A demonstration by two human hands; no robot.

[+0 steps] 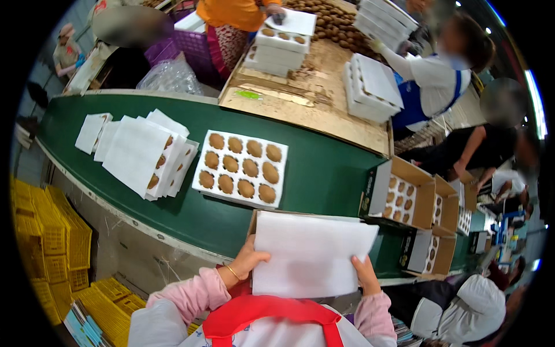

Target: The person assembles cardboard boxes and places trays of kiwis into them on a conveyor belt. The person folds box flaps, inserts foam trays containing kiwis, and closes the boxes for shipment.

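A white sheet point(315, 246), likely thin foam, lies flat in front of my chest at the belt's near edge. My left hand point(248, 260) grips its left side with the thumb on top. On the right side, my right hand point(365, 274) pinches the edge, its other fingers partly hidden beneath. A brown cardboard edge point(252, 222) shows at the sheet's left corner; what lies under the sheet is hidden. Beyond it, a white foam tray point(203, 189) of brown kiwifruit point(231, 164) sits on the green belt point(315, 186).
Stacked trays under white sheets point(134, 151) lean at the belt's left. Open cartons point(425, 199) of fruit trays stand to the right. Co-workers handle trays at a wooden table point(329, 115) across the belt. Yellow crates point(63, 231) are stacked at the lower left.
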